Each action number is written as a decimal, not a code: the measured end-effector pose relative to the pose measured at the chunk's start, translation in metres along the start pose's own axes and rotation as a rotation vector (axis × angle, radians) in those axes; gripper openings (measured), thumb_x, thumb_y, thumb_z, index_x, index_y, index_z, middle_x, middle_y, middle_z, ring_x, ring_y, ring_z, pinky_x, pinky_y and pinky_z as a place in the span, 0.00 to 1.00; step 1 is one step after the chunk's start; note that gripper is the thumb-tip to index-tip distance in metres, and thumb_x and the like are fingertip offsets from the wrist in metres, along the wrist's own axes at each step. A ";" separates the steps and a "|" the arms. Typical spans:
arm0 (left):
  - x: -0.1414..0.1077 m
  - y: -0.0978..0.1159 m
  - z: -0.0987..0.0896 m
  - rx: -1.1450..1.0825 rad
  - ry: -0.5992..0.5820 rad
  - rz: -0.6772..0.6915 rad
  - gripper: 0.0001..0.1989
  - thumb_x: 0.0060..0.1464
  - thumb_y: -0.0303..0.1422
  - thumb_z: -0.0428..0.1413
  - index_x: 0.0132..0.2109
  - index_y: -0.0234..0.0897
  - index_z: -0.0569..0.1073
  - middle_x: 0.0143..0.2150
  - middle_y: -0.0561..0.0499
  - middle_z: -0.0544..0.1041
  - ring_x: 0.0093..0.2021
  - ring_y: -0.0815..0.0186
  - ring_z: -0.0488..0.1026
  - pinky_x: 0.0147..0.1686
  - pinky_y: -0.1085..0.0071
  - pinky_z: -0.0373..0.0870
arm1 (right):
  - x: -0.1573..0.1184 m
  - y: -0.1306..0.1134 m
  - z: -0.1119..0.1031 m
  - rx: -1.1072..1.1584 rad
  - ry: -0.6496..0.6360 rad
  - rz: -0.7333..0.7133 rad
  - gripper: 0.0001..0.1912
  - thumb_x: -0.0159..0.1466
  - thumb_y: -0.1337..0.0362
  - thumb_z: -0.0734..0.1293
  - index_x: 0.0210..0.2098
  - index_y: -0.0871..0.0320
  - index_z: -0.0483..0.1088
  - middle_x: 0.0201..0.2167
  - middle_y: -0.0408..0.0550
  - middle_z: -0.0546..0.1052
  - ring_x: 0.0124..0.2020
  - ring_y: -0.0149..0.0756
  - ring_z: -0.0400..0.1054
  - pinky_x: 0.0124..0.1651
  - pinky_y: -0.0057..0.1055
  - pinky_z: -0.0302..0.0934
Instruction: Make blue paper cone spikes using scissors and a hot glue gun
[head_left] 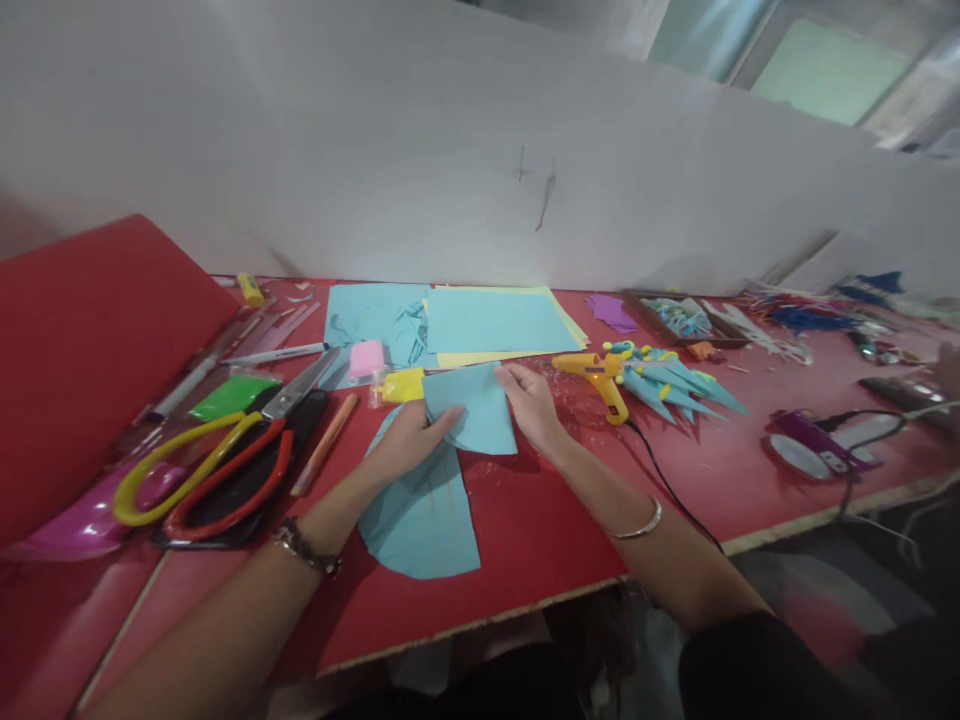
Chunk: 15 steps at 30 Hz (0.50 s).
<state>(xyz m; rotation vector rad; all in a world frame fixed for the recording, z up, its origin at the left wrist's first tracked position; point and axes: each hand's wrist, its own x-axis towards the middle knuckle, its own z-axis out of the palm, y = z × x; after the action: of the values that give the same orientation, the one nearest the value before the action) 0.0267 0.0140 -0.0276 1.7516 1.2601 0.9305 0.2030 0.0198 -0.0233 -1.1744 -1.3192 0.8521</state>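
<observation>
Between my two hands is a light blue paper piece (484, 410) with a curved lower edge, lifted off the table. My left hand (412, 438) grips its left side, thumb lying over the front. At its upper right corner, my right hand (531, 400) pinches the edge. Below it a larger blue paper piece (427, 515), also round-edged, lies flat on the red table, partly covered by my left hand. Right of my right hand lies a yellow glue gun (598, 380) with a small orange light, beside several blue paper cones (667, 385) with yellow tips.
Big scissors (225, 450) with yellow and red handles lie at left, near a wooden stick (325, 445) and clay packets. Blue sheets (487, 320) lie at the back. A scrap tray (686, 318) and purple device (821, 440) are at right; a cord (667, 475) crosses the front edge.
</observation>
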 end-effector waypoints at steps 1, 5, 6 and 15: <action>0.000 0.000 0.000 0.005 -0.001 0.000 0.17 0.45 0.46 0.54 0.21 0.36 0.66 0.17 0.55 0.65 0.23 0.68 0.64 0.20 0.74 0.61 | -0.001 -0.001 0.000 -0.033 0.023 -0.017 0.18 0.56 0.50 0.61 0.21 0.58 0.63 0.19 0.40 0.63 0.24 0.29 0.56 0.29 0.27 0.52; -0.001 0.001 0.000 0.019 -0.007 0.019 0.17 0.46 0.46 0.53 0.24 0.35 0.69 0.18 0.55 0.67 0.23 0.67 0.65 0.22 0.73 0.64 | -0.001 -0.001 0.000 -0.031 0.007 -0.031 0.18 0.57 0.49 0.59 0.21 0.57 0.60 0.19 0.39 0.60 0.24 0.29 0.53 0.29 0.27 0.50; 0.000 0.001 0.000 0.018 -0.003 0.024 0.17 0.46 0.46 0.53 0.26 0.35 0.70 0.19 0.55 0.68 0.24 0.66 0.66 0.24 0.72 0.65 | 0.000 0.000 0.000 -0.015 -0.023 -0.023 0.18 0.56 0.49 0.60 0.22 0.57 0.61 0.20 0.39 0.61 0.25 0.29 0.54 0.30 0.27 0.51; 0.003 0.004 -0.001 -0.063 0.063 0.050 0.20 0.46 0.47 0.51 0.36 0.35 0.72 0.35 0.47 0.78 0.38 0.59 0.71 0.39 0.66 0.67 | 0.003 0.011 0.001 0.002 -0.194 0.099 0.23 0.53 0.43 0.62 0.21 0.57 0.61 0.19 0.40 0.62 0.25 0.30 0.55 0.30 0.27 0.52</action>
<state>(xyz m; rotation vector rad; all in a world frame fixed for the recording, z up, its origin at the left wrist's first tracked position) 0.0277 0.0161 -0.0236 1.7235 1.2190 1.0503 0.2038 0.0259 -0.0336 -1.1857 -1.4251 1.0609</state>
